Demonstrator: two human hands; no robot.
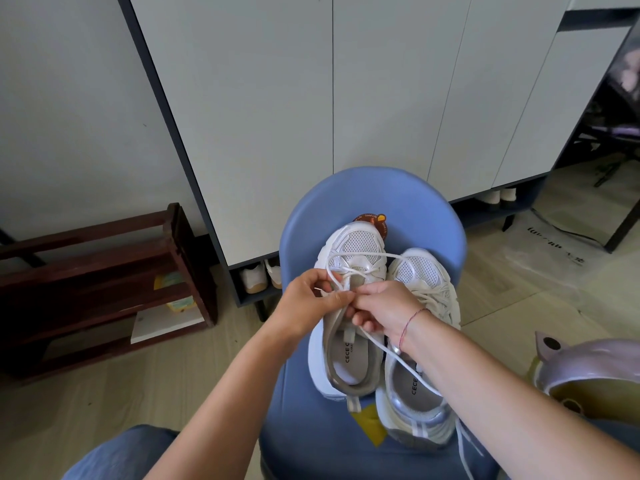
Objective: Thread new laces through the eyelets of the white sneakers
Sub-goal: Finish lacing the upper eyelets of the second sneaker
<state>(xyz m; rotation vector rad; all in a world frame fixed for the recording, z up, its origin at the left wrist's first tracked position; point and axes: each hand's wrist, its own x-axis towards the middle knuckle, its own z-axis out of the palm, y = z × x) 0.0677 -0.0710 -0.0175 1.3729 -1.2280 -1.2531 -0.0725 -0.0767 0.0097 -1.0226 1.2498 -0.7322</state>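
Two white sneakers lie side by side on a blue chair (374, 199), toes pointing away from me. Over the throat of the left sneaker (356, 251), my left hand (308, 303) pinches a white lace (363, 253) near the left eyelets. My right hand (384, 306) grips the same lace on the right side of the tongue. One strand crosses the toe toward the right sneaker (422, 271). Another strand runs from my right hand back past my wrist. The right sneaker is laced, and its lace end hangs off the chair's front.
A dark wooden shoe rack (104, 282) stands to the left on the wood floor. White cabinet doors (332, 98) rise behind the chair, with shoes tucked underneath. A pink lidded pot (588, 368) sits at the right. My jeans-clad knee (117, 455) is at the bottom left.
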